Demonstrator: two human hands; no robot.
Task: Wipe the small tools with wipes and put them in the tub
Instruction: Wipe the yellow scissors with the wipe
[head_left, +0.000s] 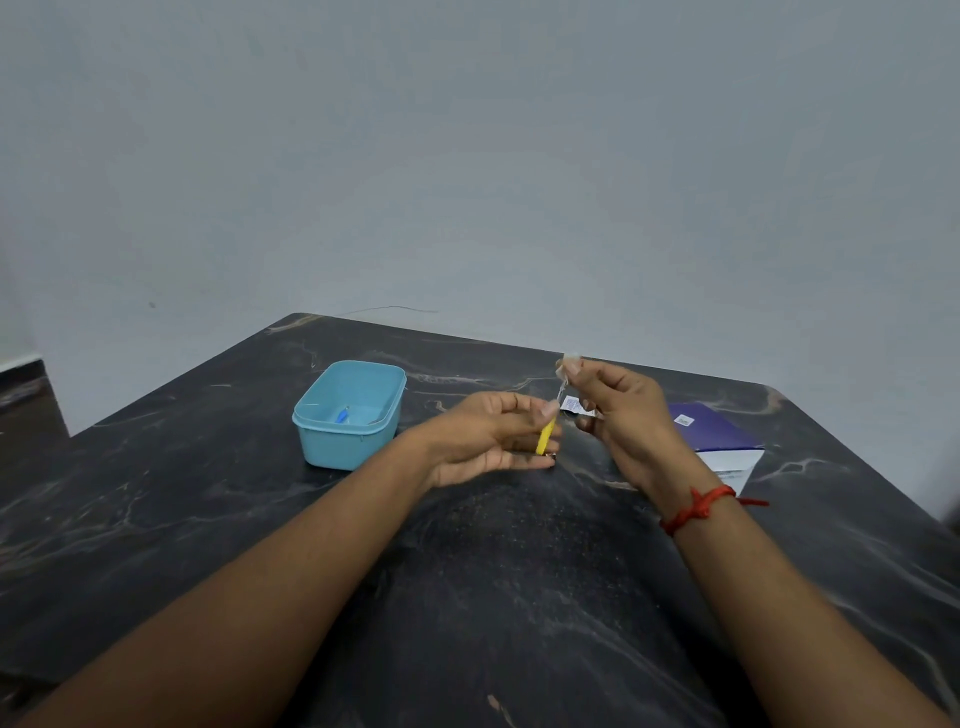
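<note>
Head view: the left hand (493, 436) pinches a yellow tool (545, 437) between thumb and curled fingers, held above the dark table (208, 519). The right hand (623, 410) pinches a small wipe (570, 360) at the tool's thin upper tip. A blue tub (343, 449) stands to the left, well apart, with a blue tool (343, 414) inside. A purple box (722, 431) lies to the right.

- Dim, soft, even light; the far wall (467, 156) looks flat grey-blue.
- My forearms (270, 561) throw only faint shadows on the dark table (156, 519).
- The wide lens bows the table's edges; my left hand (493, 436) and right hand (623, 410) look slightly soft.
</note>
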